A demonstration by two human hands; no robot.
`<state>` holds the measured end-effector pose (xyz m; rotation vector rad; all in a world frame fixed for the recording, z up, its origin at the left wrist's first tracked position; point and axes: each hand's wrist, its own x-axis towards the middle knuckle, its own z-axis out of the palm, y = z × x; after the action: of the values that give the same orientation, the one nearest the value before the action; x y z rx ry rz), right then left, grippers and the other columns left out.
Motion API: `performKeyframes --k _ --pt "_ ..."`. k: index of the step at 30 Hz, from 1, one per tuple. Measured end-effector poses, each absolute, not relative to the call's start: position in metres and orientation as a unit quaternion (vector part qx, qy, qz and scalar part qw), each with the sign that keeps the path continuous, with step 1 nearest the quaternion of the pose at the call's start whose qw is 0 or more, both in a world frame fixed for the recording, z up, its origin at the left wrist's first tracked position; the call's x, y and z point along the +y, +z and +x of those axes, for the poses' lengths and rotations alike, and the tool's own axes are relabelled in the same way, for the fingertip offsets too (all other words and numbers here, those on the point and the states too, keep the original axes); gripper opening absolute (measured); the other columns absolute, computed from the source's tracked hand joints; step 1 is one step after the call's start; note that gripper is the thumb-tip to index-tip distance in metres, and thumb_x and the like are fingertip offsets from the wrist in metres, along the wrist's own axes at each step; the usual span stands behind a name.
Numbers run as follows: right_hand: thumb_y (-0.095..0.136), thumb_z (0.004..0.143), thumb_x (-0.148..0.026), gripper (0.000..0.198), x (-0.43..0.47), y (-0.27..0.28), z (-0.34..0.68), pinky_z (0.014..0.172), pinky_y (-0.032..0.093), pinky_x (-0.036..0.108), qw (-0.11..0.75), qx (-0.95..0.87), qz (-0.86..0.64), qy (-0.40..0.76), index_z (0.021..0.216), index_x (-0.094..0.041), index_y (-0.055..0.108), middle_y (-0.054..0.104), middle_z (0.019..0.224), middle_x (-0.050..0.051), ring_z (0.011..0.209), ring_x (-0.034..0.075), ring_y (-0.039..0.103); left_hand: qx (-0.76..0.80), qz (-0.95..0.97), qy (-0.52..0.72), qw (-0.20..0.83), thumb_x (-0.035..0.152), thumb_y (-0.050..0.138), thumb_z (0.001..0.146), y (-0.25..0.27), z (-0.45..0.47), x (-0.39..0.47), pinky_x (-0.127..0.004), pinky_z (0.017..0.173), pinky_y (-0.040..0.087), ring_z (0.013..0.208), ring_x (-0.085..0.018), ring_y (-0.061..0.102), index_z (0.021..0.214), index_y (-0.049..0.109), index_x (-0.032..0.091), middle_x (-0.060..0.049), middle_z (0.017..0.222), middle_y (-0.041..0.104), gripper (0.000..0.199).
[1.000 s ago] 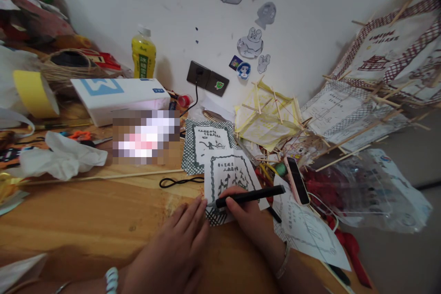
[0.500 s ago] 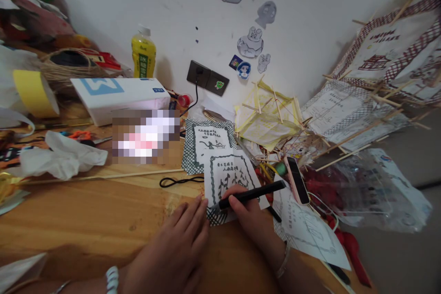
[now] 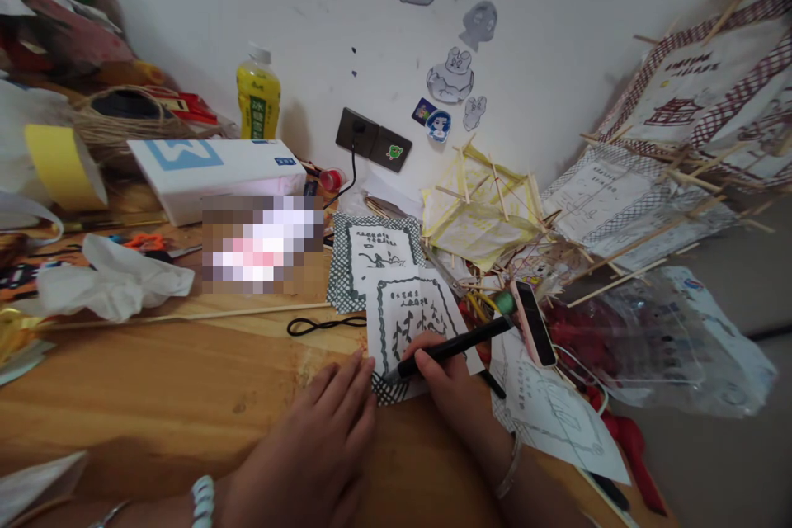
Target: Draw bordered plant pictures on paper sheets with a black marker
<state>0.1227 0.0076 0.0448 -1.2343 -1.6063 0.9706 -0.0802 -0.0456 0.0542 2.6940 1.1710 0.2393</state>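
A black marker pen (image 3: 461,344) is gripped in my right hand (image 3: 442,375), its tip down at the lower left of a white paper (image 3: 384,322). That paper carries a drawn wavy frame, plant stems and handwritten characters; dark crosshatching covers part of its lower edge. My left hand (image 3: 327,421) lies flat with fingers stretched out, fingertips at the paper's left edge. Partly beneath this sheet is a second drawing (image 3: 343,264) with a crosshatched border. Right of my right hand lies another drawn paper (image 3: 557,404), with a black pen cap or short pen (image 3: 493,384) near its left edge.
A looped black cord (image 3: 322,325) and a thin stick (image 3: 247,315) lie left of the papers. Behind stand a white box (image 3: 216,173) and a yellow bottle (image 3: 258,95). A yellow stick-framed lantern (image 3: 476,206), a pink-edged phone (image 3: 533,323) and plastic bags (image 3: 668,338) crowd the right.
My right hand and the marker have shifted very slightly to the right along the paper's lower edge. My left hand stays in place.
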Motion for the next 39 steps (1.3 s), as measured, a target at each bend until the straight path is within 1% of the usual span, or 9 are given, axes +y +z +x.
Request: performKeyframes --k 3,9,16,20,27,32,35,39 --pt "0.056 0.077 -0.027 0.012 0.008 0.045 0.122 0.062 0.046 0.027 0.439 -0.635 -0.498 0.395 0.07 -0.02 0.062 0.058 0.066 0.0 0.065 0.016 0.054 0.392 0.911 0.074 0.1 0.023 0.052 0.079 0.054 -0.081 -0.046 -0.054 0.108 0.029 0.135 -0.039 0.026 0.134 0.047 0.007 -0.022 0.147 0.03 0.058" --pt "0.056 0.076 -0.027 0.013 0.009 0.046 0.121 0.062 0.046 0.027 0.447 -0.635 -0.499 0.386 0.067 -0.02 0.062 0.059 0.065 0.001 0.066 0.016 0.055 0.395 0.908 0.106 0.089 0.031 0.049 0.085 0.051 -0.08 -0.047 -0.052 0.108 0.029 0.136 -0.037 0.027 0.133 0.05 0.01 -0.019 0.147 0.033 0.052" --pt "0.056 0.074 -0.027 0.012 0.009 0.044 0.122 0.062 0.044 0.028 0.453 -0.628 -0.506 0.38 0.065 -0.02 0.06 0.057 0.063 0.0 0.064 0.016 0.053 0.393 0.909 0.094 0.101 0.036 0.047 0.087 0.054 -0.081 -0.045 -0.053 0.107 0.03 0.135 -0.037 0.029 0.133 0.05 0.009 -0.02 0.146 0.034 0.053" --pt "0.056 0.071 -0.027 0.012 0.009 0.045 0.121 0.061 0.043 0.028 0.454 -0.616 -0.51 0.394 0.062 -0.02 0.058 0.057 0.061 0.0 0.063 0.017 0.053 0.386 0.911 0.1 0.105 0.037 0.049 0.086 0.054 -0.081 -0.045 -0.051 0.107 0.032 0.134 -0.037 0.03 0.132 0.051 0.009 -0.02 0.145 0.036 0.053" --pt "0.055 0.07 -0.028 0.013 0.007 0.049 0.12 0.058 0.042 0.028 0.448 -0.606 -0.533 0.385 0.061 -0.019 0.057 0.056 0.06 0.001 0.061 0.016 0.05 0.388 0.912 0.083 0.102 0.03 0.05 0.084 0.054 -0.08 -0.046 -0.054 0.108 0.029 0.135 -0.038 0.027 0.133 0.049 0.008 -0.021 0.146 0.034 0.054" --pt "0.055 0.064 -0.03 0.014 0.006 0.056 0.117 0.051 0.039 0.025 0.444 -0.586 -0.544 0.404 0.055 -0.019 0.054 0.051 0.054 -0.001 0.057 0.015 0.047 0.388 0.91 0.102 0.106 0.033 0.049 0.085 0.052 -0.079 -0.047 -0.054 0.108 0.029 0.136 -0.037 0.026 0.133 0.05 0.009 -0.02 0.146 0.034 0.053" --pt "0.057 0.062 -0.03 0.014 0.006 0.057 0.116 0.051 0.039 0.024 0.45 -0.554 -0.565 0.416 0.055 -0.019 0.053 0.05 0.053 -0.002 0.057 0.015 0.048 0.38 0.913 0.103 0.111 0.03 0.051 0.082 0.053 -0.079 -0.045 -0.056 0.106 0.031 0.134 -0.039 0.028 0.132 0.051 0.008 -0.021 0.144 0.035 0.054" --pt "0.06 0.06 -0.028 0.014 0.008 0.053 0.118 0.051 0.04 0.024 0.457 -0.534 -0.562 0.436 0.054 -0.019 0.052 0.051 0.052 -0.003 0.055 0.014 0.049 0.369 0.92 0.076 0.112 0.019 0.053 0.074 0.059 -0.079 -0.041 -0.058 0.102 0.035 0.132 -0.042 0.032 0.131 0.051 0.004 -0.026 0.142 0.035 0.059"
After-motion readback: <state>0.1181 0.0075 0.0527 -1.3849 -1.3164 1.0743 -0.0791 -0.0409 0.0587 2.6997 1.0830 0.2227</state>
